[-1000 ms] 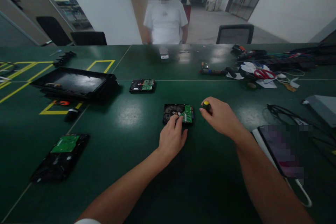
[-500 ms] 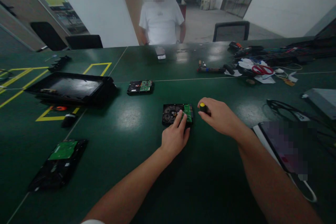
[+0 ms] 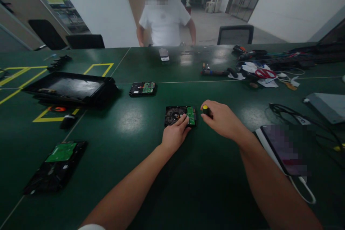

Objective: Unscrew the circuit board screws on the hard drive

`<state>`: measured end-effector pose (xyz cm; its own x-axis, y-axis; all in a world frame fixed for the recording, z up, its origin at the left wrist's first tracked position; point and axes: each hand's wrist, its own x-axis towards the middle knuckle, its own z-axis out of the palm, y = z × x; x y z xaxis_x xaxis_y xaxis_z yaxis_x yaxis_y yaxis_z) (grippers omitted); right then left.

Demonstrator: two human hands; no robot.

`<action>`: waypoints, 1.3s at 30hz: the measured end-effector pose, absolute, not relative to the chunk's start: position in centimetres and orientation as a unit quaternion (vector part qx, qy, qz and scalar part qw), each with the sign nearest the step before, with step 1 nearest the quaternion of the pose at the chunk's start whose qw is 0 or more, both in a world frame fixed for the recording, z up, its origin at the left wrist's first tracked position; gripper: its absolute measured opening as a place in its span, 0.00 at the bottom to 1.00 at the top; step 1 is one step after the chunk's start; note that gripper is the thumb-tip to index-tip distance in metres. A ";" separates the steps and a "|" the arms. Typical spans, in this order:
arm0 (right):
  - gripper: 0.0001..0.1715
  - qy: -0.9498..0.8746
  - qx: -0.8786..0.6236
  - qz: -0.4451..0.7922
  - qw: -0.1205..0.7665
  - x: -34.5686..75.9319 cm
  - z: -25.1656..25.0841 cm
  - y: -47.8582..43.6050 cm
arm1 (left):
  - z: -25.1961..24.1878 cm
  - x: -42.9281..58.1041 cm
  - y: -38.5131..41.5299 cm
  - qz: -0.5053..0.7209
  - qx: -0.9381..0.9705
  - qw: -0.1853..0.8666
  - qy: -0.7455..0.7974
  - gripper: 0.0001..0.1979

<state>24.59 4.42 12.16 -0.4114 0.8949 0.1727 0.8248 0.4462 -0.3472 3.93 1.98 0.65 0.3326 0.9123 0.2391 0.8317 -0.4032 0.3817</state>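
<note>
At the middle of a green work table [image 3: 129,172], a hard drive [image 3: 172,111] lies flat beneath my left hand [image 3: 175,134], its black casing and green circuit board facing up, as I follow the scene from afar through the head camera. That hand is unclenched, its fingers stretched out over the near part of the hard drive and resting on it. Just right of the hard drive and apart from it, my right hand [image 3: 221,119] is curled tightly around a yellow-topped handle [image 3: 205,109]; the lower end of that tool is hidden from me.

Behind the hard drive and to its left, I see a second drive [image 3: 142,88], also with a green board uppermost. Farther left of the hard drive sits a shallow black frame [image 3: 72,88] with a glossy inner face. A third drive [image 3: 56,167] lies well to the left of the hard drive and nearer the camera, set at a slant. To the right of the hard drive, past my right forearm, I find a device with a blurred screen [image 3: 283,151] and, beyond it, a grey box [image 3: 327,107]. Well behind the hard drive and to its right, white cloth [image 3: 249,67] lies among cables. Behind the hard drive, across the table, is a person in a white T-shirt [image 3: 167,23].
</note>
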 end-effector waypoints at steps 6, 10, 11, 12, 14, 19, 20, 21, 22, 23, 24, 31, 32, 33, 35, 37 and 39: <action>0.04 -0.830 -0.525 0.089 0.165 24.8 12.0 4.3 | 0.6 4.0 2.3 0.215 0.811 0.107 0.534 0.22; 0.10 -0.808 -0.557 0.078 0.176 25.2 12.3 4.1 | 0.7 4.2 2.5 0.214 0.815 0.103 0.529 0.22; 0.13 -0.804 -0.559 0.079 0.183 25.3 12.5 4.1 | 0.7 4.3 2.5 0.210 0.817 0.101 0.527 0.23; 0.15 -0.802 -0.560 0.080 0.192 25.3 12.8 4.0 | 0.8 4.4 2.6 0.204 0.819 0.099 0.527 0.24; 0.16 -0.804 -0.551 0.084 0.208 25.3 13.4 3.9 | 0.9 4.7 2.7 0.187 0.820 0.094 0.532 0.25; 0.14 -0.817 -0.522 0.078 0.230 24.8 14.8 4.4 | 1.4 5.9 2.6 0.148 0.813 0.075 0.558 0.28; 0.13 -0.816 -0.522 0.078 0.236 24.8 14.9 4.6 | 1.4 6.1 2.6 0.146 0.810 0.073 0.563 0.28; 0.12 -0.811 -0.525 0.078 0.247 24.8 15.0 4.8 | 1.4 6.3 2.5 0.145 0.808 0.071 0.567 0.28; 0.12 -0.804 -0.530 0.079 0.257 24.8 15.0 5.0 | 1.5 6.4 2.5 0.145 0.805 0.069 0.571 0.28; 0.13 -0.797 -0.536 0.080 0.267 24.9 14.9 5.2 | 1.5 6.5 2.5 0.146 0.804 0.067 0.573 0.28; 0.13 -0.790 -0.542 0.080 0.275 25.0 14.8 5.3 | 1.4 6.6 2.5 0.146 0.805 0.065 0.572 0.27; 0.12 -0.771 -0.565 0.062 0.288 25.7 14.6 5.7 | 0.8 6.1 2.7 0.162 0.822 0.057 0.543 0.26; 0.12 -0.771 -0.564 0.060 0.291 25.6 14.6 5.7 | 0.7 6.0 2.8 0.165 0.823 0.056 0.541 0.26; 0.12 -0.771 -0.562 0.061 0.293 25.5 14.6 5.7 | 0.5 6.0 2.8 0.167 0.823 0.055 0.539 0.25; 0.11 -0.776 -0.555 0.067 0.292 25.2 14.4 5.8 | 0.3 5.9 2.9 0.168 0.825 0.053 0.536 0.25; 0.11 -0.780 -0.549 0.074 0.289 24.9 14.3 5.8 | 0.2 5.8 2.9 0.166 0.828 0.053 0.533 0.25; 0.11 -0.782 -0.547 0.079 0.290 24.6 14.2 5.8 | 0.3 5.7 2.9 0.164 0.830 0.053 0.531 0.25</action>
